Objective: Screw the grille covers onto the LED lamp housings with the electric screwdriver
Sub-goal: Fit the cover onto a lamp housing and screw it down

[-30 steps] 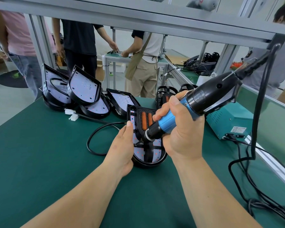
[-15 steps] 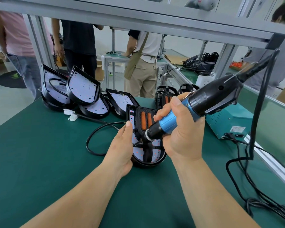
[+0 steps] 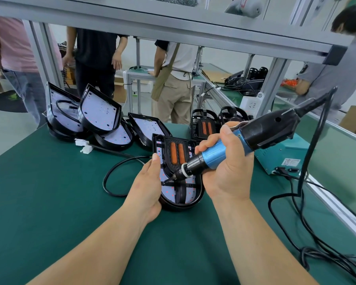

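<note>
A black LED lamp housing (image 3: 190,202) lies on the green table mat (image 3: 49,192) in front of me. A black grille cover (image 3: 170,163) with two orange strips sits on it. My left hand (image 3: 146,188) holds the housing's left edge, thumb lying up along the rim. My right hand (image 3: 226,171) grips the blue barrel of the electric screwdriver (image 3: 255,136). The tool slants down to the left, and its bit touches the cover's left side beside my left thumb. Whether a screw sits under the bit I cannot make out.
Several open housings with white LED boards (image 3: 99,112) lean together at the back left. Two covered lamps (image 3: 203,124) stand behind. A teal power box (image 3: 286,159) and tangled cables (image 3: 308,254) fill the right. A black cable loop (image 3: 109,182) lies left. People stand beyond the table.
The screwdriver's bit has shifted slightly left across the cover toward my left thumb. My left hand has kept its hold on the housing.
</note>
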Tool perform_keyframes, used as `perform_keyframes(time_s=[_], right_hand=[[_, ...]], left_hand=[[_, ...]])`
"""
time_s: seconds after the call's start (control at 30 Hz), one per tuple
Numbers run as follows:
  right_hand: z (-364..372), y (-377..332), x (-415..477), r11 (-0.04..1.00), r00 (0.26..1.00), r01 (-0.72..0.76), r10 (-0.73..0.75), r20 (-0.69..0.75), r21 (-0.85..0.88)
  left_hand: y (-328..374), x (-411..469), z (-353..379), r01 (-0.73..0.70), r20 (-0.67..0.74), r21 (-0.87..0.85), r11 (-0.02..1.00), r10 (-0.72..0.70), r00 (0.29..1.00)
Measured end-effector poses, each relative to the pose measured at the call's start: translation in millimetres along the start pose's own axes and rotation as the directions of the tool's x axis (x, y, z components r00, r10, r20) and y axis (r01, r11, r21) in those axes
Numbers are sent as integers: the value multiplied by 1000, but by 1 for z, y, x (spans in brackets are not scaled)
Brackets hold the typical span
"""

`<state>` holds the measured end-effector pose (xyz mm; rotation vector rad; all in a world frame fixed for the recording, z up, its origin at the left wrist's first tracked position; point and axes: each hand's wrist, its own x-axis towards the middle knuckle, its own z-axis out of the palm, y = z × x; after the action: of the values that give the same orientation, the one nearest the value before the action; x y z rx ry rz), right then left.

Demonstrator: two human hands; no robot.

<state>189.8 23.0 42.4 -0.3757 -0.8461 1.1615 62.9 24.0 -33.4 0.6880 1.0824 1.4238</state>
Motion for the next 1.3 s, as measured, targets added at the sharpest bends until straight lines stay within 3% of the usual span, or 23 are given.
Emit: perform_keyframes(time_s=[1.3], right_hand=[[-20, 12, 5, 983, 957, -70, 115, -267, 170]], left_hand=[[-1, 5, -4, 59, -14, -17, 998, -60, 998]])
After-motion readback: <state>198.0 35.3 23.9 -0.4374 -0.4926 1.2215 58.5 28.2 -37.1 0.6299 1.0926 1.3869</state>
